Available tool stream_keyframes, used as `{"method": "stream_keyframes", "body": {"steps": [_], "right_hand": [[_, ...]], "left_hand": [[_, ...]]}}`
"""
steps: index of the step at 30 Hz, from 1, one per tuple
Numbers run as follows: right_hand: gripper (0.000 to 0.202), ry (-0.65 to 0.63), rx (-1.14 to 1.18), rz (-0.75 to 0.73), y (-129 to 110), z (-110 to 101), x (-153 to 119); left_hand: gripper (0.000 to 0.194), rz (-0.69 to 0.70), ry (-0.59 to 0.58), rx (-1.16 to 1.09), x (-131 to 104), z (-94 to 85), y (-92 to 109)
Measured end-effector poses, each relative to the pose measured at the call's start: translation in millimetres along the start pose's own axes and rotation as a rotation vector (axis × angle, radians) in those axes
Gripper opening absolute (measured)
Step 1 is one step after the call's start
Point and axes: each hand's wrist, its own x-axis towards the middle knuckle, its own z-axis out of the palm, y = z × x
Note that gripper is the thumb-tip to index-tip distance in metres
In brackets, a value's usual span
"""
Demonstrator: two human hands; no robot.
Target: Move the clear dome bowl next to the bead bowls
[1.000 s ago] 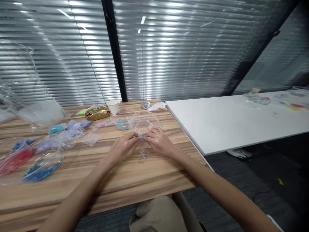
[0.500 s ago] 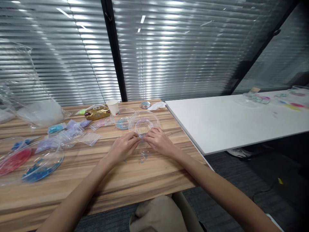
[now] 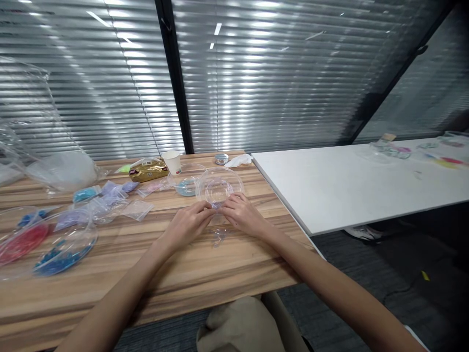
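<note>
My left hand [image 3: 189, 222] and my right hand [image 3: 241, 213] meet at the near rim of a clear plastic bowl [image 3: 220, 174]. The fingers of both are pinched around a small, clear bag with a purplish tint [image 3: 216, 206]. Its lower part is hard to make out between the fingertips. A scrap of clear film [image 3: 219, 237] lies on the wooden table [image 3: 234, 274] just below my hands. Behind the left hand stands another clear bowl with blue material [image 3: 186, 187].
Paper cup [image 3: 172, 162], gold packet [image 3: 148, 170], round tin [image 3: 221, 159] and white tissue [image 3: 239, 161] stand at the back. Small bags [image 3: 106, 203] and bowls with red [image 3: 24, 243] and blue contents [image 3: 64, 256] lie left. A white table [image 3: 311, 195] adjoins on the right.
</note>
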Motion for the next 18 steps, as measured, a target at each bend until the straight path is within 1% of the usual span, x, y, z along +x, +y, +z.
{"method": "stream_keyframes", "body": {"steps": [18], "right_hand": [[0.016,-0.025,-0.014,-0.008,0.5,-0.8,-0.2]], "left_hand": [[0.023,0.013,-0.02,0.018,-1.1,0.5,-0.5]]}}
